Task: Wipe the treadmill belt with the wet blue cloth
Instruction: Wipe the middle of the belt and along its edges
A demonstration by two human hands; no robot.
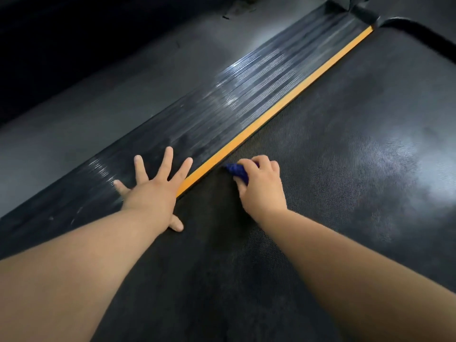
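While bunched in the curled fingers of the right hand (262,186), blue cloth (237,171) pressed on treadmill belt (345,149) beside orange strip (271,114); left hand (153,191) flat, 5 fingers splayed, across ribbed side rail (197,124).

Left hand (150,191) splayed flat, palm down; right hand (261,183) fisted, both arms outstretched.

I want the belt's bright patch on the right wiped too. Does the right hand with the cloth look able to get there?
Probably yes. The right hand grips the blue cloth on the treadmill belt near the orange strip; nothing lies on the belt between it and the shiny patch.
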